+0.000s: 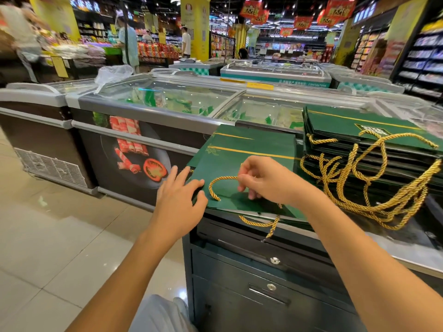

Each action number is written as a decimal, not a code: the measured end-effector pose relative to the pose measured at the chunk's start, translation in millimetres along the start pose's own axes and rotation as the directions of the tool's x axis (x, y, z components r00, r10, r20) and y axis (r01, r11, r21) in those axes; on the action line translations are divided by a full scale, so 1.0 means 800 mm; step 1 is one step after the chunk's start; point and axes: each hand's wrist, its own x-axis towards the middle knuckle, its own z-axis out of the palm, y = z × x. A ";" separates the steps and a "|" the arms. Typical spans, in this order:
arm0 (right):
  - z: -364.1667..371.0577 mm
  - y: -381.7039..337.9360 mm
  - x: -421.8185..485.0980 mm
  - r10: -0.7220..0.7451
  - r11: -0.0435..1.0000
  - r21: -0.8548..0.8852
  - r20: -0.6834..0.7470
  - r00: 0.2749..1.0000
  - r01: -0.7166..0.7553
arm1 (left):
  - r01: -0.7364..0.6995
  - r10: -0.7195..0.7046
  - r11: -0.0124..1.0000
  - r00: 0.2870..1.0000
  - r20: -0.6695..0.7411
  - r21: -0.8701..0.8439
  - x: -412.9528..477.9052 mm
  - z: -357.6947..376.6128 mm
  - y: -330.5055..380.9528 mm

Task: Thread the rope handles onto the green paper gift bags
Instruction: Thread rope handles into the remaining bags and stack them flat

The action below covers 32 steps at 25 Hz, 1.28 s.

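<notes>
Left hand (178, 197) flat on green bag (251, 149), right hand (266, 180) — seemingly — pinching gold rope (214, 186)

Single head view, wide-angle, looking forward-down, close over counter edge (395, 257); background aisles seemingly blurred.

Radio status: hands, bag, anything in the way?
Left hand flat on green gift bag, left edge. Right hand pinching gold rope handle over it. Stack of roped bags at right, not blocking.

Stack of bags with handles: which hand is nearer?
Right. The right hand pinches a gold rope on the flat bag beside the stack; the left hand rests at that bag's left edge.
</notes>
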 end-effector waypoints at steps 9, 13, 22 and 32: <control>-0.032 -0.019 -0.011 -0.004 0.994 -0.106 -0.009 1.000 0.003 | -0.226 0.205 0.974 0.911 0.357 0.018 0.067 -0.005 0.022; -0.047 -0.034 -0.016 -0.023 0.998 -0.053 -0.040 0.999 0.021 | -0.239 0.209 0.970 0.919 0.335 0.053 0.067 -0.003 0.019; -0.079 -0.058 -0.018 -0.052 0.993 0.098 -0.170 0.984 0.069 | -0.237 0.212 0.971 0.918 0.336 0.035 0.070 0.001 0.014; -0.114 -0.076 -0.022 -0.096 0.985 0.110 -0.270 0.958 0.130 | -0.225 0.200 0.974 0.919 0.341 0.034 0.069 -0.001 0.017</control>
